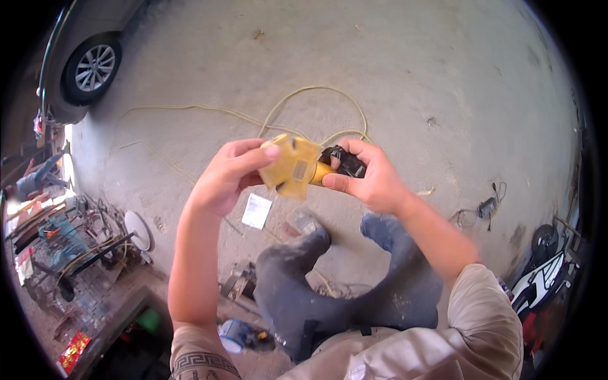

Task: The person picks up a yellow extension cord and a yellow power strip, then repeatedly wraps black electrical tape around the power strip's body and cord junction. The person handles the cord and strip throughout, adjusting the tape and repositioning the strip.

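Up in front of my chest, both hands hold one yellow tool (292, 166) whose exact kind I cannot make out. It has a broad flat yellow body with dark notches and a small label. A yellow neck joins it to a black part (345, 162). My left hand (231, 174) is closed on the left edge of the flat body, its thumb on top. My right hand (375, 177) wraps round the neck and the black part, fingers over the far side, thumb on the near side.
A yellow cable (323, 87) loops over the concrete floor behind the tool. White paper (256, 211) lies below my left hand. A car wheel (95, 66) stands far left, clutter (69, 247) lower left. A small corded device (486, 206) and a black-and-white motorbike (538, 282) are right.
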